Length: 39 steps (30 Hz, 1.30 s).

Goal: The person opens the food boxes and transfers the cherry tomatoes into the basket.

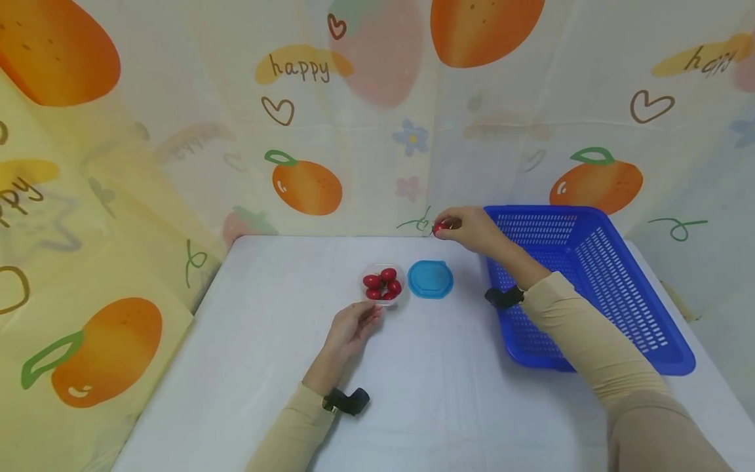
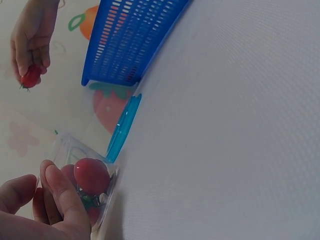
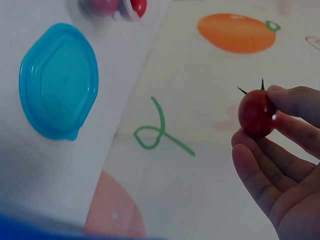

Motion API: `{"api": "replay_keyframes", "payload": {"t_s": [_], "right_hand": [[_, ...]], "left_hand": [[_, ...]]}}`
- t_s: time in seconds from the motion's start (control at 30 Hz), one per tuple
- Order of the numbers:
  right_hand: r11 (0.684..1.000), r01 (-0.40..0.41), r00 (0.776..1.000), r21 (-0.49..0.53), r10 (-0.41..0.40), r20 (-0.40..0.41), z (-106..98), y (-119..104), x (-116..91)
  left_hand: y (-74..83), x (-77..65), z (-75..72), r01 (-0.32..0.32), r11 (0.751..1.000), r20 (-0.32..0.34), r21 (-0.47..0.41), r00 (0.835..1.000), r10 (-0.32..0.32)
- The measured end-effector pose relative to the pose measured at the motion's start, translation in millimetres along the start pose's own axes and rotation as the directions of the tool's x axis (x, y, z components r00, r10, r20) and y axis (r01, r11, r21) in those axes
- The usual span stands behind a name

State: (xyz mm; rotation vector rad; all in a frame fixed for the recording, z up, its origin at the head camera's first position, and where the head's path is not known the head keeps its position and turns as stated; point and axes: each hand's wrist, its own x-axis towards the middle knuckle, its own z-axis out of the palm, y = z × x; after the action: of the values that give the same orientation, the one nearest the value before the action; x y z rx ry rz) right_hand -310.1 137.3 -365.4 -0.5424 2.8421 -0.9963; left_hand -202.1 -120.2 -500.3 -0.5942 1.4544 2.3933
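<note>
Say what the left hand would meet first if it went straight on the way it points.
The clear container holding red tomatoes: the left hand points at its near side and seems to be touching it, though exact contact is hard to judge.

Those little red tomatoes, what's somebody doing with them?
A person is holding one cherry tomato up in their right hand. Their left hand is at the near edge of a clear container with more cherry tomatoes in it. A light blue lid lies just right of the container, and a dark blue basket stands farther right.
</note>
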Motion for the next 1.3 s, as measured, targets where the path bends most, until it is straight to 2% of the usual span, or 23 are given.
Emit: {"api": "replay_keyframes", "payload": {"t_s": [0.17,0.47,0.7,1.1,1.3], "right_hand": [[1.000,0.015,0.998,0.008,-0.015,-0.064,-11,13,-1],[0.999,-0.037,0.989,0.024,0.040,-0.145,-25,38,-3],[0.999,-0.054,0.980,0.007,0.054,-0.192,-33,60,-6],[0.989,-0.144,0.961,0.031,0.148,-0.235,-36,95,-11],[0.976,-0.210,0.936,0.061,0.219,-0.277,-33,114,-10]], "left_hand": [[-0.3,0.3,0.0,-0.003,1.000,-0.007,-0.007,1.000,0.003],[-0.1,-0.2,-0.1,-0.002,1.000,-0.019,0.016,1.000,0.002],[0.5,-1.6,-1.0,0.000,1.000,0.001,-0.002,1.000,0.000],[0.6,-1.6,-0.8,0.004,1.000,-0.022,-0.008,1.000,-0.004],[0.5,-1.8,-1.3,0.002,1.000,-0.015,-0.002,1.000,-0.003]]}}
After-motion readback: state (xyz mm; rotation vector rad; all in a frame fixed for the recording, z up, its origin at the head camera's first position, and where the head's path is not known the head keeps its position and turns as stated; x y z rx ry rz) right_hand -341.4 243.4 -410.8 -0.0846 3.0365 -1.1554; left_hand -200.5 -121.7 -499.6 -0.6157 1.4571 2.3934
